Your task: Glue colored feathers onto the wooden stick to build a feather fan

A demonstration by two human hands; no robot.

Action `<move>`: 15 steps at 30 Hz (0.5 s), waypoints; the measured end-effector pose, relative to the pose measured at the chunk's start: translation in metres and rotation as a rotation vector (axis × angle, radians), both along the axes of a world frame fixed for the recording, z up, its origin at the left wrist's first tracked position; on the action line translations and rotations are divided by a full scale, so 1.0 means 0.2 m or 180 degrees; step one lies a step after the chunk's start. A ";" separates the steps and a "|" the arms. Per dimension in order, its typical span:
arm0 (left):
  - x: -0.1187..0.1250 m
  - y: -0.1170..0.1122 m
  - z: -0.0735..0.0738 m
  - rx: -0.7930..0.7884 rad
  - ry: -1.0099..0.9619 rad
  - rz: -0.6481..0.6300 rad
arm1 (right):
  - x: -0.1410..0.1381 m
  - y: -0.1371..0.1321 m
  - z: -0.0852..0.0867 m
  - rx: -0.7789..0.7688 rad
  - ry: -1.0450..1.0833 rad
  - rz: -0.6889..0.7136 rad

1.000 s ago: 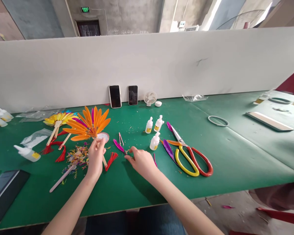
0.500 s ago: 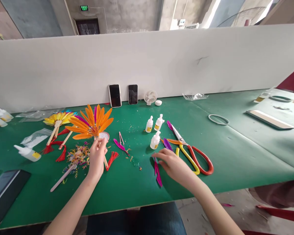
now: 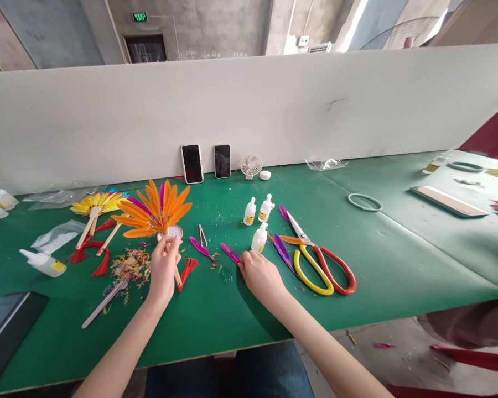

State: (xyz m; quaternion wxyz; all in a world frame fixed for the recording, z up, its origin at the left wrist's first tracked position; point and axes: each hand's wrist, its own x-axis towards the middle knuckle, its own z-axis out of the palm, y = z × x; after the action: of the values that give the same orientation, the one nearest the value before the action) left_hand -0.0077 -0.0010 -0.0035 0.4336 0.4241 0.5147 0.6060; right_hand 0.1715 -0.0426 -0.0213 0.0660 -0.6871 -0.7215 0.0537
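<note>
In the head view, my left hand is closed around the wooden handle of an orange feather fan, which has a few magenta feathers among the orange ones. A red tassel hangs beside the handle. My right hand pinches a magenta feather low over the table, its tip pointing left toward the fan. A small white round dish shows just behind my left fingers. Between the hands lie another magenta feather and pink tweezers.
Scissors with loose feathers and several glue bottles stand right of centre. At left are finished yellow fans, coloured scraps, a stick and a glue bottle. Phones and a fan line the white board.
My right hand has moved left with a magenta feather, from near the scissors toward the fan. My left hand keeps the orange fan almost still.
</note>
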 end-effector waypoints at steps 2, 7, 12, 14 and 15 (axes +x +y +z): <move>0.00 0.00 0.00 -0.0028 0.0021 -0.0003 | -0.04 -0.01 0.03 -0.0002 0.0204 -0.0057; -0.01 0.00 0.01 -0.0062 0.0036 0.0046 | 0.05 -0.07 0.17 0.1759 0.1910 0.0149; -0.01 -0.01 -0.01 -0.0021 0.0096 -0.0082 | 0.46 0.20 0.21 0.2197 0.1749 -0.1589; -0.01 -0.01 -0.01 -0.0054 0.0144 -0.0203 | 0.60 0.36 0.16 0.1014 0.1059 -0.1765; -0.01 -0.01 -0.01 -0.0079 0.0151 -0.0252 | 0.65 0.43 0.13 0.0533 0.0709 -0.1754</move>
State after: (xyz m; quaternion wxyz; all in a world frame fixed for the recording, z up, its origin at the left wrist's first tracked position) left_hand -0.0106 -0.0036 -0.0053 0.4501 0.4529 0.5151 0.5718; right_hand 0.3019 0.0431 0.0039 0.2131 -0.8390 -0.4983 0.0491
